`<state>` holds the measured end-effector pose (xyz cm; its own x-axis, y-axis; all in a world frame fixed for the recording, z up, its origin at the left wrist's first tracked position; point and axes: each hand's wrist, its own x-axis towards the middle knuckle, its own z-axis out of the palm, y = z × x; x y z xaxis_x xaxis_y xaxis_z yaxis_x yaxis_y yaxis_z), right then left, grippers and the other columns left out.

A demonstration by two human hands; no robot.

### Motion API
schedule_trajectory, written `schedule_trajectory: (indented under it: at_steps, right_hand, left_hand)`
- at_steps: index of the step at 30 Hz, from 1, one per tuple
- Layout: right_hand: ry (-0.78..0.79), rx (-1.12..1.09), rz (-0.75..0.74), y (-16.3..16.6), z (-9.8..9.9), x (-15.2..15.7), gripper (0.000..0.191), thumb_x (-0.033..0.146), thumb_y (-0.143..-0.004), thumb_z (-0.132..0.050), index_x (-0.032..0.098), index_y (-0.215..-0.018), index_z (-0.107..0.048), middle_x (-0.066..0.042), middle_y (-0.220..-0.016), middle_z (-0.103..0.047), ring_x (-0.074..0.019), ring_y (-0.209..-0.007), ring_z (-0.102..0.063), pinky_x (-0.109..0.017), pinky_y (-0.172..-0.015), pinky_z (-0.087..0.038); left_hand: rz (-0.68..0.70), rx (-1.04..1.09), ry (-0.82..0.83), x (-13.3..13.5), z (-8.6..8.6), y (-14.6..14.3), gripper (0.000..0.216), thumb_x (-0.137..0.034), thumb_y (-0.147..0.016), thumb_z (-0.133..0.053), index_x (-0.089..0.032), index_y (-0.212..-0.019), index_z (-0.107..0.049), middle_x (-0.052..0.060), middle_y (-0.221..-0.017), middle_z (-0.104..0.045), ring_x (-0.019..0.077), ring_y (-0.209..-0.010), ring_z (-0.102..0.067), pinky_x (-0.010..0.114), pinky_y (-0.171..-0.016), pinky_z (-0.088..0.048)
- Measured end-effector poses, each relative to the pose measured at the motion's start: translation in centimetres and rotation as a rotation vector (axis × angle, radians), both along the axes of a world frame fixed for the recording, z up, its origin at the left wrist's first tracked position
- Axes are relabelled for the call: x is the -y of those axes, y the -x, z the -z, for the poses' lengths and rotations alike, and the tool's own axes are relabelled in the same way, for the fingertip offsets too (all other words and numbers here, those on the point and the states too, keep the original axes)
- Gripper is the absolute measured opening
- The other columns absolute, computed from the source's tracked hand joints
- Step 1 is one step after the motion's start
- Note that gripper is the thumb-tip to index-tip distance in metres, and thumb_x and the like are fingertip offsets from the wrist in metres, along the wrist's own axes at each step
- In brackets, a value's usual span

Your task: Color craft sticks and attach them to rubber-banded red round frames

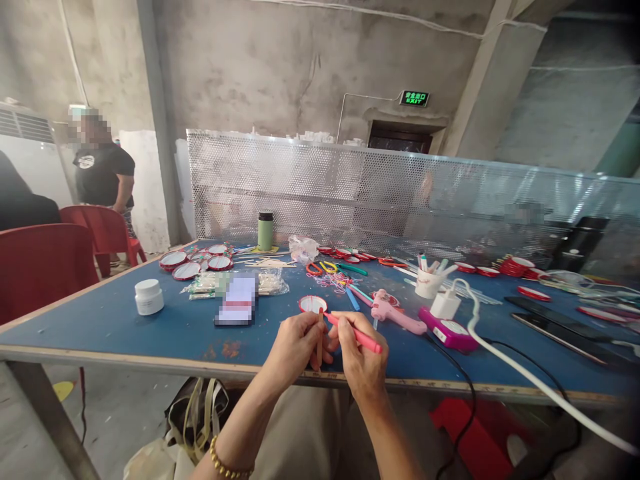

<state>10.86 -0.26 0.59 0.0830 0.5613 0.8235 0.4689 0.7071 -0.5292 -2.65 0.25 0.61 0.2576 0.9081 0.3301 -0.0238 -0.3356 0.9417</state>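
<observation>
My left hand (299, 340) pinches a flat wooden stick (320, 347) upright near the table's front edge. Red colour shows at the stick's top end. A red marker pen (363, 339) is in my right hand (361, 363), its tip pointing left at the top of the stick. Whether tip and stick touch, I cannot tell. Just behind my hands lies a round white disc with a red rim (313, 305). To the right of it rests a pink glue gun (395, 312), with a blue-handled tool (353, 299) nearby.
A phone (237, 298) lies on packed sticks (273, 283), left of a white jar (149, 297)'s far side. Right are a pen cup (427, 283), a purple box (445, 331) with a white plug (445, 305), and cables. Red-rimmed discs (186, 271), a green bottle (265, 231) and a perforated screen (300, 193) stand behind.
</observation>
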Motion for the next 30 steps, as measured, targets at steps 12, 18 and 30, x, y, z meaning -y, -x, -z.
schedule_trajectory:
  at_steps: [12,18,30]
  right_hand:
    - [0.0,0.005,0.021,0.0,-0.05,0.03,0.027,0.032,-0.099,-0.047,0.018,-0.085,-0.066,0.0,-0.063,-0.066,-0.0135,-0.053,-0.063,-0.023,-0.054,-0.049]
    - [0.0,0.012,0.019,0.01,-0.05,-0.05,0.027,0.033,-0.099,-0.047,0.018,-0.083,-0.065,0.001,-0.062,-0.065,-0.013,-0.051,-0.061,-0.024,-0.053,-0.049]
    - [-0.008,0.012,-0.007,0.09,-0.14,0.05,0.025,0.029,-0.099,-0.048,0.019,-0.083,-0.064,0.002,-0.062,-0.065,-0.0125,-0.051,-0.062,-0.023,-0.053,-0.049]
  left_hand:
    - [0.007,0.008,0.008,0.06,-0.18,-0.09,0.036,-0.046,-0.093,-0.05,-0.021,-0.067,-0.051,-0.002,-0.049,-0.059,0.0148,-0.05,-0.064,0.02,-0.048,-0.045]
    - [0.004,0.003,-0.006,0.01,-0.06,-0.05,0.037,-0.045,-0.094,-0.049,-0.021,-0.067,-0.051,-0.003,-0.046,-0.057,0.0158,-0.051,-0.065,0.022,-0.053,-0.049]
    - [-0.005,-0.002,-0.013,0.09,-0.27,-0.11,0.036,-0.044,-0.094,-0.049,-0.021,-0.066,-0.051,-0.002,-0.046,-0.057,0.0155,-0.05,-0.064,0.021,-0.05,-0.047]
